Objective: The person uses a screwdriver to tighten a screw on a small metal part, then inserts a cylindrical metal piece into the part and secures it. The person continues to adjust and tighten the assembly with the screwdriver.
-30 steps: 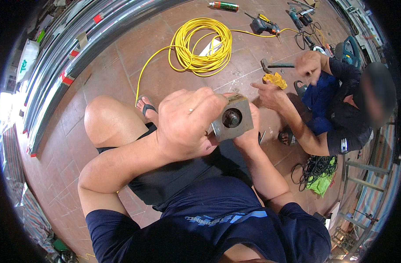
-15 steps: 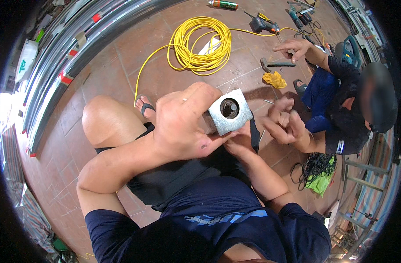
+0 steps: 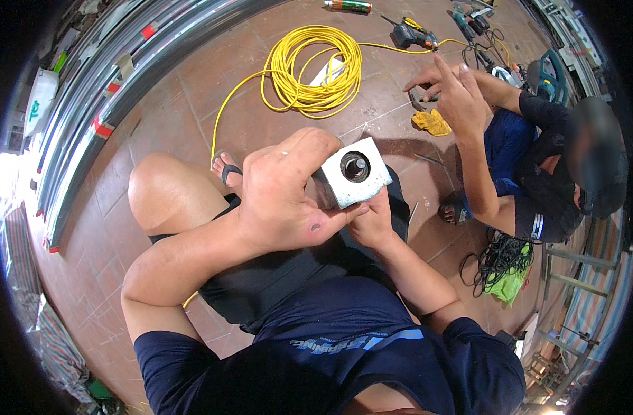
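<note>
In front of my lap I hold up a square metal block (image 3: 374, 181) with a bright end face. A round dark hole in that face has a small pin or bolt end showing inside. My left hand (image 3: 278, 190) is wrapped round the block's left side, thumb below and fingers above. From below, my right hand (image 3: 373, 220) grips its lower right side, the fingers partly hidden behind it. How far the block extends beneath its face cannot be seen.
A co-worker on the right holds one hand (image 3: 463, 97) raised, fingers extended. Beyond lie a yellow hose coil (image 3: 278, 83), an orange-yellow cloth (image 3: 434, 123), a cordless drill (image 3: 411, 34) and a spray can (image 3: 349, 6). Metal profiles (image 3: 123, 90) line the left; black cables (image 3: 492, 266) lie right.
The block has shifted slightly left and tilted, its face now brighter. The co-worker's nearer hand has swung up and away from beside the block, now crossing in front of the other hand.
</note>
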Demonstrator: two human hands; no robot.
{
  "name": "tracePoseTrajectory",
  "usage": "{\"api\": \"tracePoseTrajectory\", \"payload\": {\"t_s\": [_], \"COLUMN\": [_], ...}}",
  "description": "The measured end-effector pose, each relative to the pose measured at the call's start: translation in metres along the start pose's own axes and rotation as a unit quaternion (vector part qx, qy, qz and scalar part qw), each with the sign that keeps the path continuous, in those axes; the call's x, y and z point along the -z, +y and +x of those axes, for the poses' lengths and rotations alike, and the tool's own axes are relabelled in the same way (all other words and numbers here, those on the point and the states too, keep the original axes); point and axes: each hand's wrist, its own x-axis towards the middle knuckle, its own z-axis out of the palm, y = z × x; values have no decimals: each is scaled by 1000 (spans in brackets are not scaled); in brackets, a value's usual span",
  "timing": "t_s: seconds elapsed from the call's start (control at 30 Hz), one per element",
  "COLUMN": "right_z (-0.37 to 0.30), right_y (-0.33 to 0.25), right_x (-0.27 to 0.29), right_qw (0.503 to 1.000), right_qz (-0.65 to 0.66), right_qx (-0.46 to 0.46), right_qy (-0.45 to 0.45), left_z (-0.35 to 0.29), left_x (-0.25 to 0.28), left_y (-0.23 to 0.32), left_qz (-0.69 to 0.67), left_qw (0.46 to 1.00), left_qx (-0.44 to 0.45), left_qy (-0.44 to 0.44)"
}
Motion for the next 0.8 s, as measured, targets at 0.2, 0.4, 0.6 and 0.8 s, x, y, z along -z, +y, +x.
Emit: {"api": "tracePoseTrajectory", "payload": {"t_s": [0.2,0.4,0.6,0.8], "right_z": [0,-4,-7,-8], "right_y": [3,8,10,10], "right_x": [3,11,11,9], "right_qw": [999,998,997,997], "right_qz": [35,31,36,33], "right_qx": [-10,-40,-61,-65], "right_qy": [-5,-30,-36,-33], "left_z": [1,1,2,4], "left_x": [0,1,4,7], "left_y": [0,-1,3,5], "left_qz": [-9,-24,-43,-50], "left_qw": [1000,999,993,989], "left_qx": [11,45,111,137], "left_qy": [0,-8,-11,-14]}}
